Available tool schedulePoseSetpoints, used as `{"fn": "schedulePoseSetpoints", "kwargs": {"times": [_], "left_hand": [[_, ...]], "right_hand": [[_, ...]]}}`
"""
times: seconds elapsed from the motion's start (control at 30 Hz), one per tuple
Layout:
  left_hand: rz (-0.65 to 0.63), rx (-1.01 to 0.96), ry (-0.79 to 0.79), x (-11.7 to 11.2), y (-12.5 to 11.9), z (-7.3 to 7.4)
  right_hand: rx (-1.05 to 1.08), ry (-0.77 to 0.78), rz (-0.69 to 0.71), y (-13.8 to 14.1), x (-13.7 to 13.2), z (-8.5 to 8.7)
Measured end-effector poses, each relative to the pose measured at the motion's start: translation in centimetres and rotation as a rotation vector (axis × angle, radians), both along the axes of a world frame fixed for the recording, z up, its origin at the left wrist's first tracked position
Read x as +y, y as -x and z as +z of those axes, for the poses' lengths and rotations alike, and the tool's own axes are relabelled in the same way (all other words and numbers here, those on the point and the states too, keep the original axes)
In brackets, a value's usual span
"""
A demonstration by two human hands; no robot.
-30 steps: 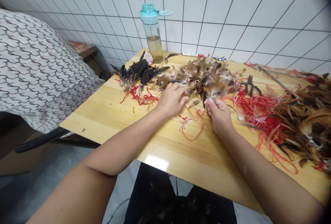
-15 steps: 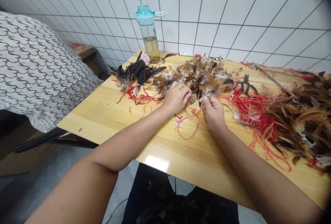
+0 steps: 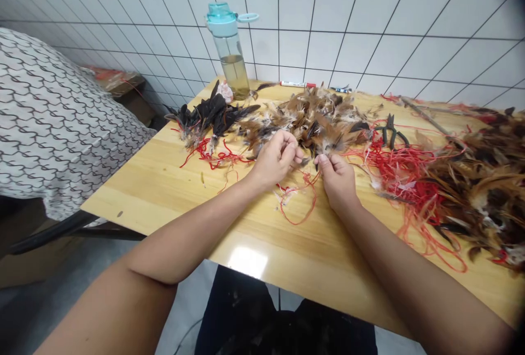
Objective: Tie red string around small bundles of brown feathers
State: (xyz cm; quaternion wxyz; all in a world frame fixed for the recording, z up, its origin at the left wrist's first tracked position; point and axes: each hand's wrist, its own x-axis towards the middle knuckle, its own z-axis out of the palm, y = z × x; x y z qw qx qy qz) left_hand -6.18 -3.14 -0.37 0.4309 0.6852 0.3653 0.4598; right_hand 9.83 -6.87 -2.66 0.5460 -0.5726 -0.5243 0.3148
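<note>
My left hand point(image 3: 275, 157) is closed in a pinch at the near edge of a heap of brown feathers point(image 3: 324, 120) on the wooden table point(image 3: 172, 180). My right hand point(image 3: 337, 177) is also pinched shut, fingertips on a feather at the heap's front. What each pinch holds is too small to name for sure. A loop of red string point(image 3: 301, 207) lies on the table between and below both hands.
Dark feathers point(image 3: 209, 114) lie at the back left with red string under them. A water bottle point(image 3: 229, 51) stands by the tiled wall. Pliers point(image 3: 391, 132) rest right of the heap. More red string point(image 3: 404, 172) and brown feathers point(image 3: 484, 180) cover the right side. A patterned cushion point(image 3: 53, 120) sits left.
Both hands have shifted slightly toward the feather heap and lifted a little; the left fingers curled from flat on the feathers into a pinch. The view drifted a bit.
</note>
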Motion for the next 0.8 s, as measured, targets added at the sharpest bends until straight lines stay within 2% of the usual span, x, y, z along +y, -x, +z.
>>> {"fn": "schedulePoseSetpoints", "kwargs": {"times": [0.1, 0.2, 0.43, 0.67, 0.8], "left_hand": [[0.05, -0.055, 0.042, 0.3, 0.3, 0.1], [0.095, 0.018, -0.028, 0.7, 0.9, 0.2], [-0.02, 0.317, -0.152, 0.2, 1.7, 0.7], [-0.02, 0.553, -0.567, 0.1, 1.9, 0.5], [-0.005, 0.638, -0.681, 0.2, 2.0, 0.1]], "right_hand": [[-0.021, 0.007, 0.004, 0.0, -0.1, 0.0], [-0.03, 0.006, 0.01, 0.1, -0.3, 0.2], [-0.055, 0.001, 0.01, 0.1, -0.2, 0.1], [-0.116, -0.001, 0.062, 0.2, 0.0, -0.2], [-0.199, -0.009, 0.113, 0.2, 0.1, -0.6]]}}
